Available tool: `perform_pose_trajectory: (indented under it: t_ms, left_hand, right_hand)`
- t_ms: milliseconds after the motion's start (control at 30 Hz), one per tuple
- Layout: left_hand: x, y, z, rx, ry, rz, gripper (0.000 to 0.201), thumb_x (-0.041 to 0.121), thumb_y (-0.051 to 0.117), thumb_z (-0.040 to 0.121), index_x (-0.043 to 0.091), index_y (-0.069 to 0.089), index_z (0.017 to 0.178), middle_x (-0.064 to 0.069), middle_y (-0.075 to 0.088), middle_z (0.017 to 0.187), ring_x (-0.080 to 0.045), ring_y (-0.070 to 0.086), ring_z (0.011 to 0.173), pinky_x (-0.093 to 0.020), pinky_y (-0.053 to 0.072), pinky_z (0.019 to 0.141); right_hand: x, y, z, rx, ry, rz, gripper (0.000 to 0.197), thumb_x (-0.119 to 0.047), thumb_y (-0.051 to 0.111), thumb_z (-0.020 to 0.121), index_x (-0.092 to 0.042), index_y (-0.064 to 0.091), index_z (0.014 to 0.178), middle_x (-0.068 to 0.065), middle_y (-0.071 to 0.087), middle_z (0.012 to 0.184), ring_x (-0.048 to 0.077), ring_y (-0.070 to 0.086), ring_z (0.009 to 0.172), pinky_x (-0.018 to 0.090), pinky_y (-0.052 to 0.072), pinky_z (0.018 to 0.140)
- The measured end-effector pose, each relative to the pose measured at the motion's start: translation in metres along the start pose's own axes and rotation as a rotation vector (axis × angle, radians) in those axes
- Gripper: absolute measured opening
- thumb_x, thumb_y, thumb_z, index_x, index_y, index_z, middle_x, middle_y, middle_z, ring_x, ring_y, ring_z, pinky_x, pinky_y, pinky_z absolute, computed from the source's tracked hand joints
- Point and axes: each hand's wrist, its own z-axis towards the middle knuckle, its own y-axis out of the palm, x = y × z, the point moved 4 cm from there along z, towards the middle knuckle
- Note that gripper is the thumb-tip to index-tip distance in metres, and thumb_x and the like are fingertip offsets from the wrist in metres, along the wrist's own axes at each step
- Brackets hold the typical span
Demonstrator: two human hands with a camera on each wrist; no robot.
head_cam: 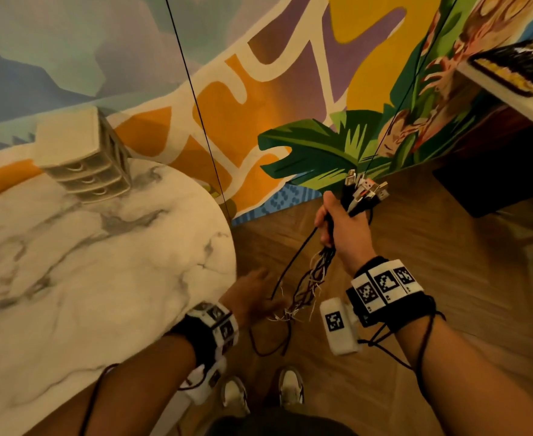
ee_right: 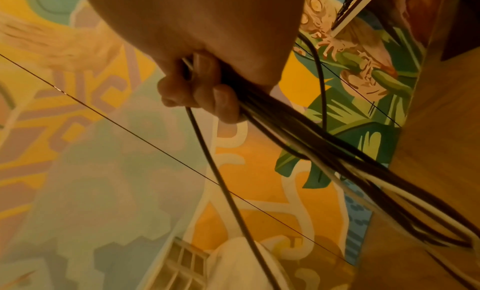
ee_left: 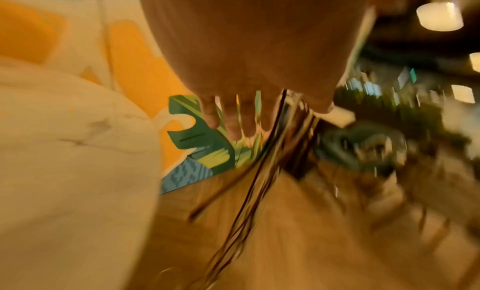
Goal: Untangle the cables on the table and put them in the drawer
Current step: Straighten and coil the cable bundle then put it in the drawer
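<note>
Hidden: Where the right hand [head_cam: 342, 229] wraps them, the cables [head_cam: 314, 272] vanish inside the fist; only their plugs [head_cam: 365, 187] stick out at the far side.
Blur: the left hand [head_cam: 252, 297] is smeared in the head view, and the left wrist view is streaked, so strands there cannot be told apart.
Right fingers [ee_right: 221, 103]: curled tight round the bundle of black and white cables.
Left fingers [ee_left: 233, 125]: stretched out nearly straight, beside the hanging strands; whether they touch them I cannot tell.
Cables: held in the air over the wooden floor [head_cam: 432, 278], right of the tabletop [head_cam: 70, 278], the tangled lower end dangling near the left hand.
Drawers [head_cam: 85, 158]: small unit at the far left of the tabletop, all shut.
Edges: the round tabletop rim lies just left of the left hand.
Room: open floor to the right.
</note>
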Motion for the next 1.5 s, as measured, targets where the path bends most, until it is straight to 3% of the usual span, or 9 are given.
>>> perform_pose_trajectory:
  t_ms: [200,333,467,567,767,900,1100,1233,1500]
  left_hand:
    - [0.057,-0.074,0.025,0.176,0.143,-0.275,0.017,0.014,0.048,0.093,0.01,0.06,0.104,-0.008,0.067,0.093,-0.022,0.063,0.081,-0.039,0.053,0.075]
    - [0.015,-0.041,0.034,0.13,-0.069,-0.301,0.024,0.028,0.047,0.096,0.011,0.063,0.095,-0.007,0.067,0.087,-0.022,0.064,0.075,-0.035,0.052,0.07]
    - [-0.034,0.002,0.042,-0.249,-0.35,-0.021,0.043,0.046,0.048,0.085,0.017,0.056,0.116,-0.009,0.056,0.127,-0.028,0.057,0.107,-0.042,0.047,0.093]
    - [-0.001,-0.034,0.033,-0.078,-0.199,-0.057,0.054,0.034,0.055,0.091,0.015,0.037,0.138,-0.007,0.037,0.143,-0.028,0.041,0.128,-0.041,0.038,0.105]
    - [0.1,-0.1,0.014,0.089,0.228,-0.544,0.043,0.019,0.068,0.083,0.019,0.052,0.123,0.012,0.057,0.107,-0.003,0.055,0.098,-0.021,0.048,0.089]
    - [0.125,-0.119,0.016,0.122,0.288,-0.749,0.028,-0.008,0.055,0.086,-0.007,0.053,0.114,-0.022,0.061,0.103,-0.028,0.058,0.096,-0.041,0.05,0.086]
    - [0.137,-0.148,0.017,0.311,0.31,-0.961,0.028,0.005,0.053,0.086,0.007,0.049,0.057,-0.006,0.048,0.048,-0.02,0.044,0.041,-0.026,0.039,0.042]
    - [0.134,-0.163,0.012,0.264,0.295,-1.166,0.049,0.012,0.053,0.088,0.015,0.036,0.043,0.0,0.03,0.037,-0.015,0.023,0.031,-0.032,0.022,0.042]
    - [0.135,-0.201,-0.018,0.505,0.202,-0.023,0.042,0.025,0.054,0.09,0.021,0.041,0.051,0.006,0.037,0.045,-0.01,0.031,0.04,-0.026,0.024,0.046]
  right_hand:
    - [0.006,0.006,-0.002,-0.08,0.018,0.008,0.048,-0.034,0.043,0.099,-0.007,0.061,0.064,0.013,0.052,0.053,0.012,0.035,0.034,0.021,0.027,0.039]
    - [0.005,-0.005,0.002,-0.076,0.039,-0.043,0.046,-0.037,0.04,0.099,-0.003,0.07,0.09,0.004,0.044,0.043,0.012,0.037,0.034,0.021,0.031,0.039]
    - [0.007,-0.015,-0.003,-0.055,0.048,-0.07,0.048,-0.035,0.039,0.1,0.002,0.068,0.09,-0.001,0.046,0.043,0.012,0.038,0.036,0.021,0.033,0.041]
    - [0.004,-0.013,-0.007,-0.087,0.049,-0.057,0.048,-0.033,0.039,0.101,0.004,0.066,0.086,-0.003,0.051,0.043,0.012,0.041,0.037,0.022,0.035,0.041]
    - [-0.031,0.001,-0.007,-0.15,-0.114,-0.109,0.033,-0.025,0.046,0.098,-0.009,0.067,0.079,-0.001,0.07,0.079,0.014,0.066,0.079,0.029,0.052,0.075]
    - [-0.062,0.008,-0.007,-0.298,-0.215,-0.271,0.032,-0.028,0.047,0.098,-0.012,0.071,0.083,-0.001,0.072,0.091,0.009,0.065,0.094,0.022,0.046,0.086]
    - [-0.074,0.0,-0.009,-0.57,-0.114,0.083,0.051,-0.052,0.054,0.087,-0.014,0.059,0.12,0.013,0.066,0.106,0.009,0.065,0.076,0.019,0.051,0.059]
    - [-0.013,0.017,-0.02,-0.706,-0.058,-0.152,0.029,-0.042,0.071,0.078,-0.02,0.059,0.093,-0.001,0.063,0.083,0.008,0.059,0.071,0.025,0.049,0.07]
    - [0.105,0.02,-0.003,-0.341,0.159,-0.404,0.044,-0.025,0.058,0.089,-0.021,0.033,0.054,-0.004,0.032,0.05,0.013,0.028,0.045,0.03,0.024,0.051]
